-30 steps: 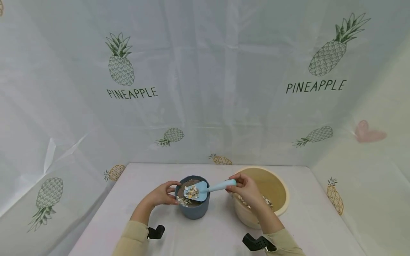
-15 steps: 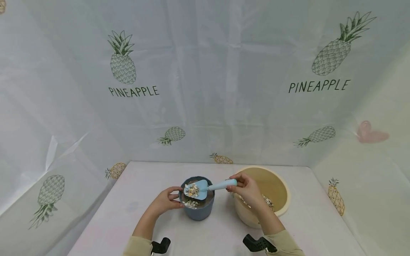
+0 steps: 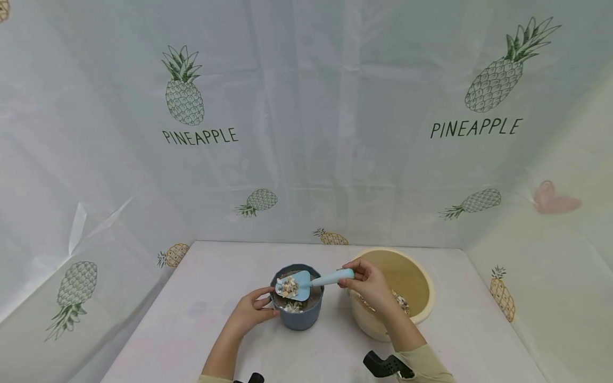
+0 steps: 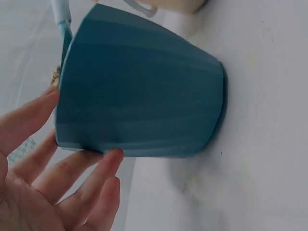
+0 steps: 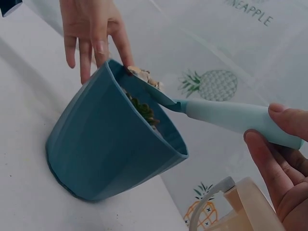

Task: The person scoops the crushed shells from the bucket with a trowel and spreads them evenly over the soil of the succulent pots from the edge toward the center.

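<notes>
Tabletop (image 3: 306, 356): white, under everything;
Bucket (image 3: 366, 322): holds more gravel (image 3: 289, 288); stands right of the pot (image 3: 299, 320);
Pot: upright on the tabletop;
Left hand (image 3: 249, 314): fingers laid against the pot's rim, not wrapped round; should steady it;
Right hand (image 3: 369, 287): pinches the scoop (image 3: 313, 283);
Scoop: loaded, over the pot; best tipped low, slowly;
Succulent (image 5: 143, 109): inside; best kept uncovered;
Gravel: should fall around it.
</notes>
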`<act>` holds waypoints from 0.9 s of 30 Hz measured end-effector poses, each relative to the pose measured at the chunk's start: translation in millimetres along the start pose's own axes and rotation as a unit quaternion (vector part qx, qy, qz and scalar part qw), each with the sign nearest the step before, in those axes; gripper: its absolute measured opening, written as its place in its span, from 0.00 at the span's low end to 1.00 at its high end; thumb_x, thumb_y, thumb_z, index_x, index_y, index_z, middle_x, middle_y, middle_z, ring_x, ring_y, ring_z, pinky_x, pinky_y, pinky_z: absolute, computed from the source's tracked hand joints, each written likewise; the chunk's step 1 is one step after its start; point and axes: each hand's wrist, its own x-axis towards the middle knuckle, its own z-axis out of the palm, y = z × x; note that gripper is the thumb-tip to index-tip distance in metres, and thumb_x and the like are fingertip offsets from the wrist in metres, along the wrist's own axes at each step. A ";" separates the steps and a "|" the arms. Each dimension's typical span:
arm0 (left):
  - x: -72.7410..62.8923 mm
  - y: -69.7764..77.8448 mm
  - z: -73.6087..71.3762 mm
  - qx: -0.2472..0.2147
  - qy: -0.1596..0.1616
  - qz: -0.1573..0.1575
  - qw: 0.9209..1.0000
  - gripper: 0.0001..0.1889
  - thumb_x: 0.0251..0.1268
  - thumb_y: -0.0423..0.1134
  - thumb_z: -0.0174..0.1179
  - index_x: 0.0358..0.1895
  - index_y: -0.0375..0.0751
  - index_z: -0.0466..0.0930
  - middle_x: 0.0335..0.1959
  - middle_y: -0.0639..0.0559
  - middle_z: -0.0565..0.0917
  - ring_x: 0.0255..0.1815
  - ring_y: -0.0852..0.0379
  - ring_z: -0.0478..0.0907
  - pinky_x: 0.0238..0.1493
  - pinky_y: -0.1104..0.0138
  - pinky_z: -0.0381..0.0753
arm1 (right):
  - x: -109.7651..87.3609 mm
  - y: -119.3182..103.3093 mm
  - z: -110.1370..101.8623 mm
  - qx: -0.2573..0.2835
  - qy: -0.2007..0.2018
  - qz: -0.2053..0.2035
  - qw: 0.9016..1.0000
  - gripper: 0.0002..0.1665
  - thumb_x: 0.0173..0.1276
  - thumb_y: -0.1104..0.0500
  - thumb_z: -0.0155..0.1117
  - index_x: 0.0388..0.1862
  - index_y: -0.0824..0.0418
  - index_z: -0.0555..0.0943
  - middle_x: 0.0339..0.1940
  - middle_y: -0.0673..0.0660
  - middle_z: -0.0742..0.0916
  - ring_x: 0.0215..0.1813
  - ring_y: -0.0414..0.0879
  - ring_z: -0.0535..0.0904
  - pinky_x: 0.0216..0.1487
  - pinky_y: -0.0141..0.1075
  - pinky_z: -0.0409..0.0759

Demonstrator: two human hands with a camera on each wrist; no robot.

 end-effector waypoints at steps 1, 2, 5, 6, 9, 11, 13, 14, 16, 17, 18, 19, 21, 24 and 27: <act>-0.9 -0.8 0.6 -0.006 0.000 0.000 1.000 0.35 0.54 0.29 0.71 0.67 0.29 0.67 0.59 0.25 0.73 0.60 0.32 0.73 0.54 0.47 0.76 | 0.1 0.1 0.1 0.000 0.000 -0.001 1.000 0.20 0.61 0.71 0.69 0.50 0.75 0.74 0.47 0.66 0.82 0.42 0.48 0.85 0.45 0.37 0.83; -1.9 -1.5 1.4 -0.013 0.003 -0.001 1.000 0.35 0.54 0.29 0.71 0.67 0.29 0.67 0.60 0.25 0.72 0.59 0.32 0.73 0.54 0.47 0.77 | 0.4 0.5 0.2 -0.001 0.000 -0.001 1.000 0.20 0.61 0.71 0.69 0.50 0.75 0.74 0.47 0.66 0.82 0.42 0.48 0.85 0.45 0.37 0.83; -3.2 -3.1 5.1 -0.043 0.000 0.006 0.999 0.39 0.54 0.26 0.70 0.70 0.28 0.63 0.63 0.22 0.68 0.56 0.33 0.76 0.51 0.51 0.79 | 0.9 0.8 0.6 -0.002 -0.001 -0.001 1.000 0.19 0.61 0.72 0.69 0.50 0.75 0.74 0.47 0.67 0.82 0.42 0.48 0.85 0.45 0.38 0.83; -3.0 -3.4 6.9 -0.051 -0.003 0.010 0.999 0.40 0.53 0.26 0.70 0.71 0.29 0.61 0.64 0.22 0.66 0.56 0.33 0.76 0.51 0.51 0.79 | 0.6 0.4 0.5 -0.003 0.000 -0.002 1.000 0.19 0.62 0.72 0.68 0.50 0.75 0.74 0.47 0.67 0.82 0.42 0.48 0.85 0.44 0.37 0.83; -0.3 -4.2 13.5 -0.064 -0.006 0.017 0.998 0.47 0.51 0.26 0.73 0.74 0.31 0.55 0.68 0.21 0.61 0.58 0.31 0.74 0.52 0.51 0.78 | 0.2 0.1 0.4 -0.004 0.004 0.000 1.000 0.18 0.62 0.72 0.68 0.50 0.75 0.74 0.47 0.67 0.82 0.41 0.48 0.85 0.44 0.37 0.83; 2.2 -4.9 18.4 -0.058 0.000 0.020 0.998 0.49 0.48 0.27 0.74 0.74 0.34 0.53 0.69 0.22 0.58 0.60 0.30 0.71 0.53 0.51 0.78 | -0.3 0.2 0.3 -0.002 0.011 0.000 1.000 0.18 0.62 0.73 0.67 0.50 0.74 0.75 0.47 0.66 0.82 0.41 0.49 0.85 0.44 0.37 0.83; 4.1 -6.1 22.2 -0.053 0.013 0.021 0.998 0.50 0.47 0.27 0.75 0.74 0.35 0.54 0.69 0.22 0.57 0.60 0.29 0.70 0.52 0.50 0.78 | -1.6 0.3 0.6 -0.005 0.012 -0.003 1.000 0.18 0.62 0.73 0.67 0.49 0.74 0.75 0.46 0.66 0.82 0.40 0.48 0.85 0.43 0.37 0.83; 4.7 -6.6 23.6 -0.051 0.021 0.020 0.998 0.50 0.46 0.27 0.75 0.74 0.35 0.55 0.69 0.22 0.58 0.60 0.28 0.69 0.52 0.50 0.78 | -2.2 0.6 1.0 -0.006 0.010 -0.007 1.000 0.17 0.62 0.73 0.67 0.49 0.74 0.75 0.46 0.66 0.82 0.40 0.48 0.85 0.43 0.37 0.83; 5.1 -8.0 25.7 -0.051 0.033 0.017 0.998 0.50 0.46 0.27 0.76 0.73 0.37 0.55 0.69 0.22 0.57 0.61 0.27 0.68 0.52 0.49 0.77 | -3.1 1.2 2.0 -0.011 -0.001 -0.018 1.000 0.17 0.62 0.73 0.67 0.49 0.75 0.75 0.45 0.66 0.82 0.40 0.47 0.85 0.43 0.37 0.83; 5.2 -9.0 26.4 -0.053 0.037 0.014 0.998 0.50 0.46 0.27 0.76 0.73 0.38 0.55 0.69 0.23 0.57 0.61 0.27 0.67 0.53 0.49 0.77 | -3.4 1.7 2.5 -0.015 -0.008 -0.023 1.000 0.17 0.62 0.72 0.67 0.49 0.75 0.75 0.45 0.66 0.82 0.40 0.47 0.85 0.43 0.37 0.83; 4.8 -9.3 27.0 -0.058 0.038 0.011 0.998 0.50 0.47 0.27 0.75 0.74 0.39 0.55 0.70 0.23 0.57 0.63 0.26 0.65 0.54 0.48 0.76 | -3.5 2.0 3.0 -0.016 -0.015 -0.028 0.999 0.18 0.62 0.72 0.67 0.49 0.76 0.75 0.45 0.66 0.83 0.40 0.46 0.85 0.43 0.37 0.83; 4.5 -9.8 27.6 -0.065 0.038 0.009 0.997 0.50 0.47 0.28 0.75 0.74 0.39 0.55 0.70 0.23 0.56 0.64 0.25 0.64 0.55 0.48 0.75 | -3.2 2.2 3.3 -0.019 -0.022 -0.030 0.999 0.18 0.63 0.72 0.67 0.50 0.76 0.75 0.45 0.66 0.83 0.40 0.46 0.85 0.43 0.37 0.83; 3.8 -10.0 28.8 -0.076 0.035 0.006 0.996 0.50 0.49 0.28 0.75 0.75 0.41 0.54 0.71 0.23 0.53 0.66 0.24 0.60 0.56 0.47 0.74 | -2.5 2.1 4.0 -0.023 -0.030 -0.034 0.999 0.18 0.63 0.71 0.67 0.50 0.76 0.75 0.45 0.66 0.83 0.40 0.46 0.85 0.44 0.37 0.83; 2.6 -9.7 31.3 -0.091 0.033 0.007 0.995 0.50 0.50 0.27 0.73 0.76 0.40 0.52 0.72 0.23 0.51 0.67 0.22 0.56 0.57 0.47 0.74 | -0.2 0.4 4.2 -0.025 -0.032 -0.032 0.999 0.18 0.64 0.70 0.68 0.50 0.74 0.75 0.45 0.67 0.83 0.40 0.46 0.85 0.45 0.38 0.83; 1.2 -9.7 33.8 -0.096 0.038 0.007 0.995 0.50 0.50 0.26 0.73 0.76 0.39 0.52 0.72 0.22 0.49 0.67 0.21 0.55 0.58 0.47 0.74 | 3.0 -1.7 5.0 -0.027 -0.029 -0.028 0.999 0.18 0.64 0.69 0.68 0.50 0.74 0.75 0.46 0.67 0.82 0.40 0.47 0.85 0.45 0.40 0.83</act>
